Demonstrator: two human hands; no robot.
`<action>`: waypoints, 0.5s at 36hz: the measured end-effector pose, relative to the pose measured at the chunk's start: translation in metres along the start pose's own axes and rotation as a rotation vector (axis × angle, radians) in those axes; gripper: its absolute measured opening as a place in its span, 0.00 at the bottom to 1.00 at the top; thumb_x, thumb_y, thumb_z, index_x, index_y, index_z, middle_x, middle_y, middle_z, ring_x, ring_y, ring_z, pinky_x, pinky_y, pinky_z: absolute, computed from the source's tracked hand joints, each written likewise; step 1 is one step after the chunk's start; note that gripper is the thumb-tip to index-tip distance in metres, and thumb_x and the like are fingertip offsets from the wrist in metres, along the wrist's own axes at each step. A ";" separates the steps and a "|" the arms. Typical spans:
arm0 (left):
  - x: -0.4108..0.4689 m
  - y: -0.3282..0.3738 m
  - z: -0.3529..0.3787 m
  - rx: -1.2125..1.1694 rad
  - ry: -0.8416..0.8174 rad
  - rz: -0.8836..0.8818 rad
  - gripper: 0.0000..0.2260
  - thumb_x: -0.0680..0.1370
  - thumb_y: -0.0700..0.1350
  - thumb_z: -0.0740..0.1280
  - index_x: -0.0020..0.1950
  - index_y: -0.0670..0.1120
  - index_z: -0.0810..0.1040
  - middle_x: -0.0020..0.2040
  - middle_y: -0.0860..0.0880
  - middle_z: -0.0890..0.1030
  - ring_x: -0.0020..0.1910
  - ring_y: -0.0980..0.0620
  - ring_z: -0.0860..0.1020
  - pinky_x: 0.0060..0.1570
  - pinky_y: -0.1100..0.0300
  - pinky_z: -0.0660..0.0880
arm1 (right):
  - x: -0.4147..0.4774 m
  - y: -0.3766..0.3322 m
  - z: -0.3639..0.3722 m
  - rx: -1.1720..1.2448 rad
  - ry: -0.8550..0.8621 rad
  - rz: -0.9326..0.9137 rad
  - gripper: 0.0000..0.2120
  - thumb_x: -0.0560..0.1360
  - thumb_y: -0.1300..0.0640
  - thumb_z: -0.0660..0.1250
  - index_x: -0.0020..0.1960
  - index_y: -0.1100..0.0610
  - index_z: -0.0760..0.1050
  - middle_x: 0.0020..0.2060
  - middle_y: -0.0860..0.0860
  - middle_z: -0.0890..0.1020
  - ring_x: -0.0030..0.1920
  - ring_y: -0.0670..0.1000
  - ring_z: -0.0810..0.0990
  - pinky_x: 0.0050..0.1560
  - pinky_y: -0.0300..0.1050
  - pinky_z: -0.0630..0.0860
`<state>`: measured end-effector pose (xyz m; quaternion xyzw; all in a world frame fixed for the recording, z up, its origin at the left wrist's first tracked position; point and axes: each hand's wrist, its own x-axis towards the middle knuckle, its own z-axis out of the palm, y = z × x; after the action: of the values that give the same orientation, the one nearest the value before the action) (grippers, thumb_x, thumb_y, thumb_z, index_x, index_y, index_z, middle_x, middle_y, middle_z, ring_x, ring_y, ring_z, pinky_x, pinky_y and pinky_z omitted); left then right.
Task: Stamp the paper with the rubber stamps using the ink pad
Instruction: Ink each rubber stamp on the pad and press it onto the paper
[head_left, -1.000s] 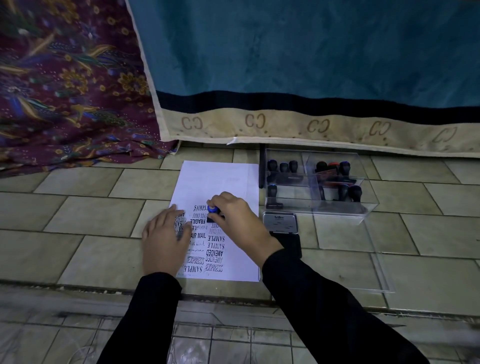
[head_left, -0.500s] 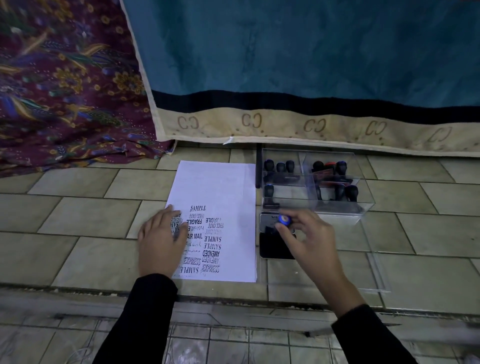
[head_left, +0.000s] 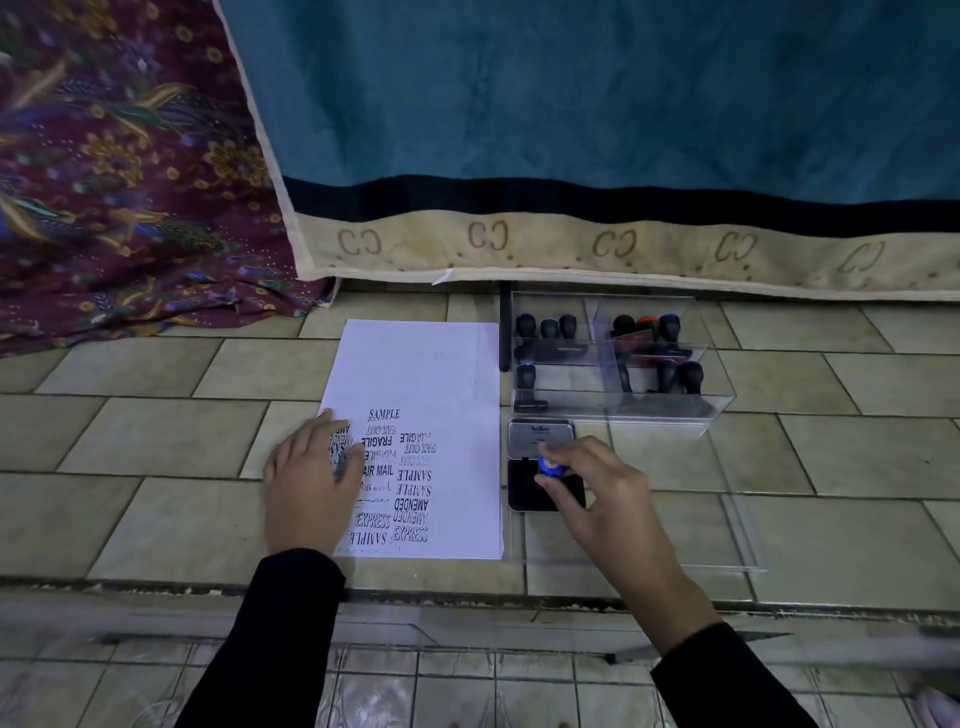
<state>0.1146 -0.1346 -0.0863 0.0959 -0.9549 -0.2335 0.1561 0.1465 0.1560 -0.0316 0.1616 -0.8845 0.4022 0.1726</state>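
Having left the paper (head_left: 441, 364), the right hand (head_left: 597, 493) pinched the stamp (head_left: 548, 466) onto the pad (head_left: 524, 493), re-inking, while the left hand (head_left: 311, 483) lay spread flat.

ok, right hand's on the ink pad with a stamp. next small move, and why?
Probably lift the blue-topped stamp off the open ink pad and carry it left to the bare upper part of the paper. The right hand holds it down on the dark pad, so it looks inked, and the left hand lies flat on the sheet, pinning it.
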 end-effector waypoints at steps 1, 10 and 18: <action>0.000 0.000 0.000 0.001 0.000 0.002 0.13 0.78 0.47 0.67 0.62 0.48 0.77 0.69 0.50 0.75 0.67 0.46 0.71 0.70 0.46 0.62 | -0.001 0.000 0.000 -0.004 0.001 -0.001 0.10 0.69 0.64 0.74 0.50 0.60 0.80 0.45 0.50 0.81 0.45 0.45 0.80 0.49 0.40 0.78; 0.000 -0.002 0.003 0.007 0.002 0.014 0.12 0.78 0.47 0.66 0.62 0.48 0.76 0.69 0.50 0.75 0.67 0.47 0.71 0.70 0.47 0.62 | 0.009 -0.004 -0.002 -0.029 -0.035 0.057 0.08 0.70 0.64 0.74 0.49 0.61 0.80 0.43 0.52 0.81 0.40 0.48 0.81 0.43 0.43 0.80; 0.001 -0.003 0.003 0.015 0.003 0.010 0.12 0.78 0.48 0.66 0.62 0.49 0.76 0.69 0.50 0.75 0.67 0.47 0.71 0.70 0.48 0.62 | -0.006 -0.007 -0.003 -0.089 -0.068 0.054 0.10 0.69 0.64 0.74 0.50 0.61 0.80 0.43 0.52 0.81 0.41 0.48 0.83 0.42 0.45 0.82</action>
<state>0.1132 -0.1362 -0.0899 0.0927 -0.9569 -0.2255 0.1580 0.1553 0.1551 -0.0278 0.1434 -0.9109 0.3611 0.1388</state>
